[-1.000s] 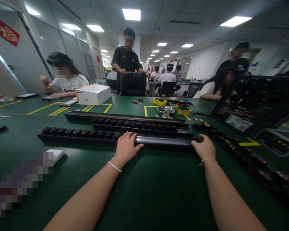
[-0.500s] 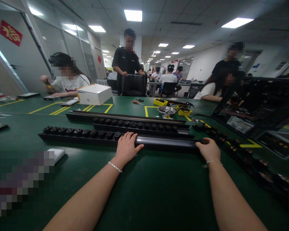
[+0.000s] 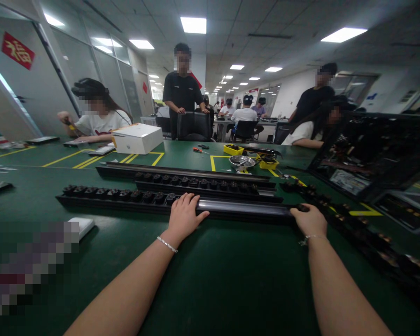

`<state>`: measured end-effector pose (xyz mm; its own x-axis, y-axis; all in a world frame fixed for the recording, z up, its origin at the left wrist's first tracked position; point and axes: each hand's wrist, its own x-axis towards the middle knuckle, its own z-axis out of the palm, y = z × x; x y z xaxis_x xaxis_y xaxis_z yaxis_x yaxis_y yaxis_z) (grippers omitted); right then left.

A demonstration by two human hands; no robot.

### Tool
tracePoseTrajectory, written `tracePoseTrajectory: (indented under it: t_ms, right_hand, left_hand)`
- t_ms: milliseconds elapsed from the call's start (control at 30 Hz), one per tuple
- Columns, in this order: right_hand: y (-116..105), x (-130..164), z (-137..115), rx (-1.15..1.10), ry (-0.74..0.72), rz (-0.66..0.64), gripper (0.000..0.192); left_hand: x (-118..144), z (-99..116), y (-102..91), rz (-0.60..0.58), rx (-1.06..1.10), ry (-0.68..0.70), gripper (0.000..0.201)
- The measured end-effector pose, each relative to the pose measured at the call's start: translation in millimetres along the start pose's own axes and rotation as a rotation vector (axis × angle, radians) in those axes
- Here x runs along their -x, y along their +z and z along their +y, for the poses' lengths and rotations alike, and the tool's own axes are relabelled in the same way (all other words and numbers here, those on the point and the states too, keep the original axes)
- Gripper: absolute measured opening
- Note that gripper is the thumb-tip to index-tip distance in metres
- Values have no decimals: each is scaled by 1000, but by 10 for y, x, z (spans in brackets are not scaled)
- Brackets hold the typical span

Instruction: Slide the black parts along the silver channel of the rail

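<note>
A long black channel [image 3: 245,206] lies across the table, its left half filled with a row of round black socket modules [image 3: 101,192] and its right half bare and shiny. My left hand [image 3: 185,215] is closed over the channel's middle, fingers over the top and thumb along the near side, right by the last socket module in the row. At the channel's right end, my right hand [image 3: 311,220] pinches a small dark piece that looks like a socket module [image 3: 304,208]; the fingers partly hide it.
Behind lie a second channel with sockets [image 3: 196,181] and another long rail [image 3: 182,171]. Loose modules with copper contacts [image 3: 367,228] line the right, beside an open black case [image 3: 374,149]. Farther back are a metal bowl [image 3: 242,162], yellow bins [image 3: 233,149], a screwdriver [image 3: 198,150] and a white box [image 3: 140,138].
My right hand has shifted slightly right, past the channel's end, with the small dark piece. My left hand stays put. The standing people at the back have moved a little.
</note>
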<state>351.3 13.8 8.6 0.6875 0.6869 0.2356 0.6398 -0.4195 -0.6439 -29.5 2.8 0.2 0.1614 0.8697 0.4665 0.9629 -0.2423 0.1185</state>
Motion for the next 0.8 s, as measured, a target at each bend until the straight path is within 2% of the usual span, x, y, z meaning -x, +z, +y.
tracePoseTrajectory:
  t_ms: [233, 400, 600, 800]
  right_hand:
    - [-28, -53, 53, 11, 74, 13, 45]
    - [-10, -101, 111, -3, 70, 47, 43]
    - [-105, -221, 253, -16, 129, 86, 45]
    - [-12, -350, 312, -5, 65, 70, 48]
  left_hand:
    - [3, -11, 7, 6, 8, 2, 58]
    - [5, -9, 11, 17, 9, 8, 57]
    - [3, -9, 15, 15, 16, 2, 57]
    - [11, -1, 13, 7, 9, -1, 57]
